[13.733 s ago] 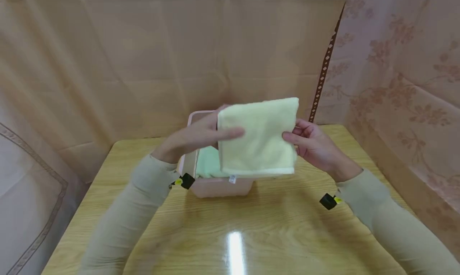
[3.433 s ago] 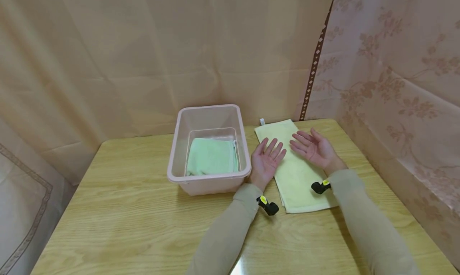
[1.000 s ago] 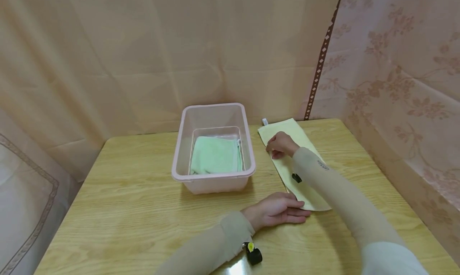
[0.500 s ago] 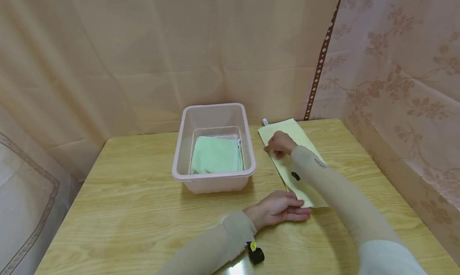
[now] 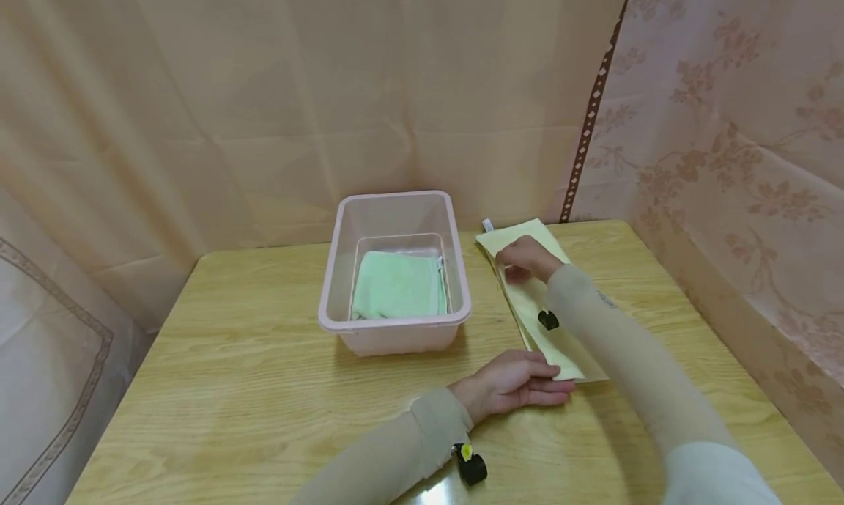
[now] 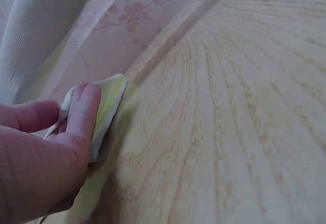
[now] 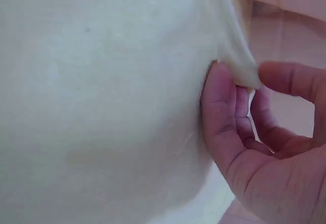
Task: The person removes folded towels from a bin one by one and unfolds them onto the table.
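Observation:
A pale yellow towel (image 5: 529, 305) lies folded lengthwise on the table's right side, its white tag (image 5: 487, 225) at the far left corner. My left hand (image 5: 513, 382) holds its near corner, thumb on top and fingers beneath. In the left wrist view, that hand pinches the towel's corner (image 6: 109, 104) just off the table. Farther up, my right hand (image 5: 526, 259) grips the towel's left edge, which is slightly raised. The right wrist view has the edge (image 7: 239, 56) between thumb and fingers, with the towel's surface filling the left of the picture.
A pink plastic bin (image 5: 394, 323) stands left of the yellow towel, holding a folded green towel (image 5: 398, 285). Beige curtain (image 5: 297, 109) hangs behind the wooden table (image 5: 264, 358). A flowered curtain (image 5: 738, 160) runs along the right side.
Earlier both palms were turned up over the towel. Now both hands hold it along its left side. In the last half second, its left edge has lifted and shifted slightly right.

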### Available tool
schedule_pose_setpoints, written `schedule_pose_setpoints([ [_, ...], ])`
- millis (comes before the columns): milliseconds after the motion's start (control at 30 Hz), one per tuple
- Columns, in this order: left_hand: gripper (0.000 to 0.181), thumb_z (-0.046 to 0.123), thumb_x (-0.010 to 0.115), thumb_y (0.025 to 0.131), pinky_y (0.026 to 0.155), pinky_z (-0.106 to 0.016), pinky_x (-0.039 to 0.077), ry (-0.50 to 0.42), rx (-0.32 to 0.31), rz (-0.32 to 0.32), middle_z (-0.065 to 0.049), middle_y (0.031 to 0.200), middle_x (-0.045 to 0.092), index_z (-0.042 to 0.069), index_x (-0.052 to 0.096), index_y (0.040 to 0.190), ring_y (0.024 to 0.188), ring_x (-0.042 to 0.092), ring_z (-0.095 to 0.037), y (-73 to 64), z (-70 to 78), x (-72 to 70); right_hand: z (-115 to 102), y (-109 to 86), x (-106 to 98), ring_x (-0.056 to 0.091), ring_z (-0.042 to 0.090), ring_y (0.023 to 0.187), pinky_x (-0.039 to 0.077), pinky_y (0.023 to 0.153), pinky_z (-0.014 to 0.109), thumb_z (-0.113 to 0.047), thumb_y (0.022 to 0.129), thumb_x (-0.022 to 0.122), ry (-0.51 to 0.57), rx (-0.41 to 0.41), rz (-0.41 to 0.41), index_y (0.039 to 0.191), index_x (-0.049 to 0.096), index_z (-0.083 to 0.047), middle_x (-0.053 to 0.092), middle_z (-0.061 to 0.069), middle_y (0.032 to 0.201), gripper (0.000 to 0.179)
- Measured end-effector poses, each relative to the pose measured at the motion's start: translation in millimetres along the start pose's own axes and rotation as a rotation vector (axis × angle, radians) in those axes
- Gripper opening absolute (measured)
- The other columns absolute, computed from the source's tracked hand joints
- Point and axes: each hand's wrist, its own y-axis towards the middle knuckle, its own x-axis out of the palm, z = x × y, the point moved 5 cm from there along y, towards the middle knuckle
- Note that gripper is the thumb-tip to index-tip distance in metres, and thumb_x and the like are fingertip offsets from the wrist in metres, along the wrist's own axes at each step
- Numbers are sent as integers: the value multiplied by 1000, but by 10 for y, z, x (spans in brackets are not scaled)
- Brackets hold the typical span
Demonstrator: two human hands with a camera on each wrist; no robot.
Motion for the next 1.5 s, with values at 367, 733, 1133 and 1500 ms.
schedule_pose_setpoints([
  [367, 12, -4, 56, 98, 97, -47, 53, 31, 38, 4, -25, 106, 70, 4, 56, 87, 118, 62, -41, -125, 121, -162, 0, -8, 9, 62, 17, 58, 61, 66, 30, -5, 89, 56, 316, 36, -4, 88, 57, -1, 57, 5, 64, 4],
  [733, 10, -2, 56, 98, 97, -45, 54, 55, 45, -15, -18, 100, 72, 1, 63, 92, 111, 68, -36, -305, 194, -248, 9, 6, -10, 64, 17, 64, 60, 65, 31, -11, 100, 52, 352, 34, -27, 101, 54, 2, 61, 7, 76, 14],
  [1133, 7, 0, 58, 99, 97, -44, 54, 116, 51, -61, -23, 109, 71, -1, 65, 102, 113, 67, -35, -275, 293, -102, -158, -155, -329, 59, 11, 69, 57, 66, 25, -9, 106, 49, 355, -93, -92, 104, 47, 2, 52, 0, 82, 11],
  [1500, 13, -1, 58, 100, 91, -41, 57, 138, 51, -114, -21, 99, 73, 2, 64, 89, 113, 67, -35, -8, 329, 347, -268, -389, -924, 64, 12, 75, 59, 71, 29, -11, 108, 47, 282, -122, -154, 94, 47, -7, 60, 0, 84, 15],
])
